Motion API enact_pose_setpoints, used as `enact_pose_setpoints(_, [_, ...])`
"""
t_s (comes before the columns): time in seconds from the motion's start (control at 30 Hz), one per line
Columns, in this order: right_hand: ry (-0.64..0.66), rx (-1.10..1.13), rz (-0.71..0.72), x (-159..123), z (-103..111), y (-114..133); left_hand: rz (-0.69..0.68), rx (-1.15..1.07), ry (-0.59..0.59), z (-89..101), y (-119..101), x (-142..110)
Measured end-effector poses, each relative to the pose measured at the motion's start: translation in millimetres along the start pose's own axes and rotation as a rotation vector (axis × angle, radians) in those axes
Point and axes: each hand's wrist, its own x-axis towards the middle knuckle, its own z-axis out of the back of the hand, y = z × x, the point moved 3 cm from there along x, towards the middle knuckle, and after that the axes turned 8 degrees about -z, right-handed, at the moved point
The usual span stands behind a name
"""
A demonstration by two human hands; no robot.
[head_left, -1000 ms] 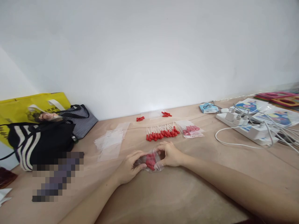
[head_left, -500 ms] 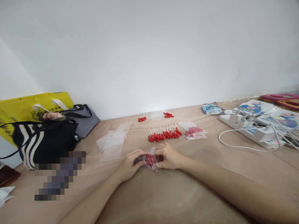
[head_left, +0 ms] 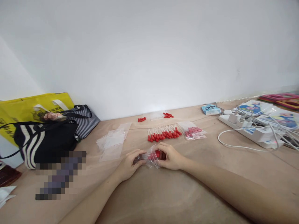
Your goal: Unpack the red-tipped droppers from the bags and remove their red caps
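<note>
Low over the front of the table, my left hand (head_left: 132,163) and my right hand (head_left: 171,157) face each other, both gripping a small clear plastic bag (head_left: 154,161). Red-tipped pieces (head_left: 154,155) show inside it, near my right fingers. My left fingers pinch the bag's left end; what lies under them is partly hidden. Just beyond my hands is a row of red-tipped white sticks (head_left: 164,134). To its right lie filled clear bags (head_left: 193,132) with red pieces in them. Flat clear bags (head_left: 113,140) are spread to the left.
Small red pieces (head_left: 142,119) and another red group (head_left: 168,115) lie near the wall. A white power strip (head_left: 252,130) with chargers and cables stands right, by a blue mask pack (head_left: 211,109). Black (head_left: 51,140), striped (head_left: 83,119) and yellow (head_left: 14,107) bags fill the left.
The red pieces in the held bag have shifted right, toward my right fingers. The bag looks stretched more between my hands, which have hardly moved.
</note>
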Motion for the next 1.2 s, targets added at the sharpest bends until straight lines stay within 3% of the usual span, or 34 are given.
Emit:
enact_pose_setpoints(0.13, [-0.026, 0.004, 0.038, 1.0, -3.0, 4.4, -0.018, 0.006, 0.000, 0.4, -1.4, 0.1])
enact_pose_setpoints(0.3, [-0.108, 0.095, -0.023, -1.7, 7.6, -5.8, 0.007, 0.008, 0.014, 0.8, -3.1, 0.3])
enact_pose_setpoints(0.5, [-0.129, 0.458, -0.270, -10.6, 40.8, -33.1, 0.032, 0.020, 0.033, 1.0, -4.5, 0.7])
enact_pose_setpoints(0.67, [-0.217, 0.556, -0.441, -27.4, 79.0, -53.7, 0.014, 0.001, 0.043, 4.2, -2.5, -2.4])
enact_pose_setpoints(0.73, [-0.327, 0.594, -0.459, -30.9, 90.7, -58.3, -0.018, -0.023, -0.028, 7.7, -4.5, -1.5])
enact_pose_setpoints(0.8, [-0.437, 0.593, -0.437, -29.0, 94.5, -56.9, 0.016, -0.076, -0.175, 11.5, -8.0, 3.2])
enact_pose_setpoints(0.9, [-0.537, 0.431, -0.297, -15.6, 82.7, -40.3, 0.264, -0.359, -0.315, 8.2, -15.0, 18.6])
enact_pose_setpoints(1.0, [-0.558, 0.207, -0.083, 2.5, 54.9, -14.8, 0.559, -0.878, -0.252, -6.9, -26.0, 40.1])
enact_pose_setpoints(1.07, [-0.552, 0.100, 0.044, 12.9, 34.3, -1.1, 0.654, -1.134, -0.268, -12.6, -31.0, 52.7])
enact_pose_setpoints(1.2, [-0.498, -0.009, 0.225, 27.6, 5.7, 10.7, 0.755, -1.137, -0.327, -12.3, -18.9, 62.5])
